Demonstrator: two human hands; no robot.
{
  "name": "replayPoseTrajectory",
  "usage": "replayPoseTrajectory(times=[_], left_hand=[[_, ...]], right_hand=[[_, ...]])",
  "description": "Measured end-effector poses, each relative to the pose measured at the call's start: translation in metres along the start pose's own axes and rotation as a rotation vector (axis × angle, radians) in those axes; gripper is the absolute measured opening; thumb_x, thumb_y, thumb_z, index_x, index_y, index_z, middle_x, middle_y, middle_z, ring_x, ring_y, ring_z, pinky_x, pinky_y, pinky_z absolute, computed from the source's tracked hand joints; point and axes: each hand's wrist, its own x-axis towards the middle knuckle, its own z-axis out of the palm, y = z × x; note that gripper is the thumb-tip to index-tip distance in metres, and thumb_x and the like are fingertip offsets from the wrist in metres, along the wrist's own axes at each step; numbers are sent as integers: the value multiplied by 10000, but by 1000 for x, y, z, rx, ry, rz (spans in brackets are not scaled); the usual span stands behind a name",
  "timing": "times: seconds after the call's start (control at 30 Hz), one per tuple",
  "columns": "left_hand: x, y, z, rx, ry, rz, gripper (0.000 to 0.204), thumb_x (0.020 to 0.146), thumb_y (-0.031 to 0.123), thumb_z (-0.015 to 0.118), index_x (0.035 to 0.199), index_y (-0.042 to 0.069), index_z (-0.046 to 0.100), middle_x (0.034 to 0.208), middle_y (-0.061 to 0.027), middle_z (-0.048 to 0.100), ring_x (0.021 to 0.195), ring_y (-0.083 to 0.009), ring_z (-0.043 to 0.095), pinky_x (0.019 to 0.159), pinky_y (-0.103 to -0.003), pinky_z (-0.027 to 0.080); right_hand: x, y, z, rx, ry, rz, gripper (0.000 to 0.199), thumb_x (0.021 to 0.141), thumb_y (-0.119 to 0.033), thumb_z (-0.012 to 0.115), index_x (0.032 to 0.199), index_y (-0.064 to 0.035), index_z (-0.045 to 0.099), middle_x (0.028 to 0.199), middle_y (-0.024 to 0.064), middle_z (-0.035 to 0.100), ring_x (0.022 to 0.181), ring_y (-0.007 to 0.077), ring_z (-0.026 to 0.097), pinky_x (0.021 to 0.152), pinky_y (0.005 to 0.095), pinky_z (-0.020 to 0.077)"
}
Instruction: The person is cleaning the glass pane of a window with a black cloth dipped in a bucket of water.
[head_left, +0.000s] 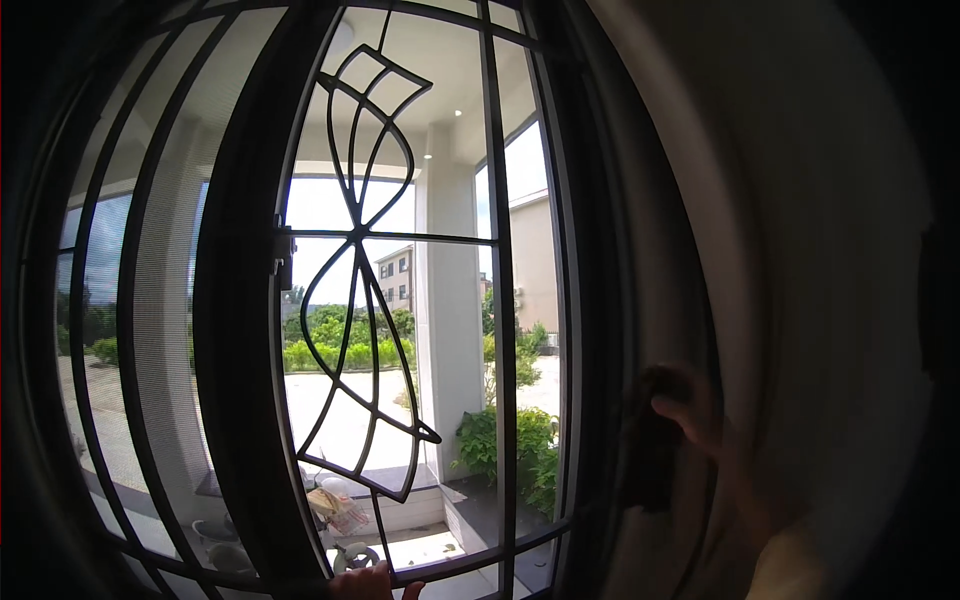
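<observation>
A window with a dark frame (235, 300) and a black ornamental grille (357, 236) stands in front of me. My right hand (690, 412) is raised beside the frame's shadowed right side, its fingers closed around a dark object (650, 460). That object hangs below the hand, too dark to tell its kind. At the lower edge, my left hand (362, 582) shows only in part, its bent fingers next to the grille's bottom bar (450, 570). Whatever those fingers hold is hidden.
Left of the thick upright is a screened pane (160, 330) behind bars. A small latch (283, 258) sits on the frame. Outside are a white pillar (447, 300), green plants (505, 440), a plastic bag (340, 512) and a distant building (395, 280). A shadowed wall (830, 250) rises at right.
</observation>
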Motion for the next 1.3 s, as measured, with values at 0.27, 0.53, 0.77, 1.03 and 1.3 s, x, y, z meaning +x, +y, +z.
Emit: replayPoseTrajectory(times=[0.27, 0.53, 0.77, 1.03, 1.3], left_hand=[[-2, 4, 1, -8, -17, -57, 378, 792, 409, 709, 889, 58, 608, 793, -106, 548, 805, -301, 523, 801, -463, 369], [1, 6, 2, 9, 86, 18, 400, 803, 426, 686, 895, 46, 603, 799, -115, 548, 810, -316, 520, 810, -478, 369], [-2, 4, -3, 37, 1, -39, 386, 817, 427, 665, 890, 53, 603, 796, -125, 542, 798, -321, 513, 788, -466, 364], [1, 1, -1, -42, 19, -29, 357, 813, 403, 685, 892, 65, 602, 796, -109, 548, 816, -311, 521, 785, -461, 377], [-4, 3, -8, -103, 32, -73, 401, 823, 422, 673, 925, 39, 610, 857, -154, 576, 864, -336, 531, 822, -479, 394]], right_hand=[[331, -172, 28, -482, 440, -364, 620, 899, -429, 577, 1223, 94, 496, 1218, 284, 565, 1193, 363, 540, 976, 451, 448], [320, -86, 84, -443, 415, -390, 459, 902, -237, 596, 1220, 66, 466, 1160, 244, 572, 1124, 317, 570, 960, 400, 425], [194, -11, 104, -403, 358, -425, 478, 885, -179, 611, 1235, 87, 422, 1147, 292, 531, 1107, 410, 540, 963, 437, 412], [13, 78, 123, -478, 149, -249, 631, 881, -170, 624, 1327, 117, 281, 1175, 311, 460, 1128, 438, 494, 999, 447, 377], [-47, 70, 115, -729, -187, 70, 642, 861, -279, 676, 1262, 112, 363, 1185, 325, 460, 1120, 445, 490, 987, 482, 379]])
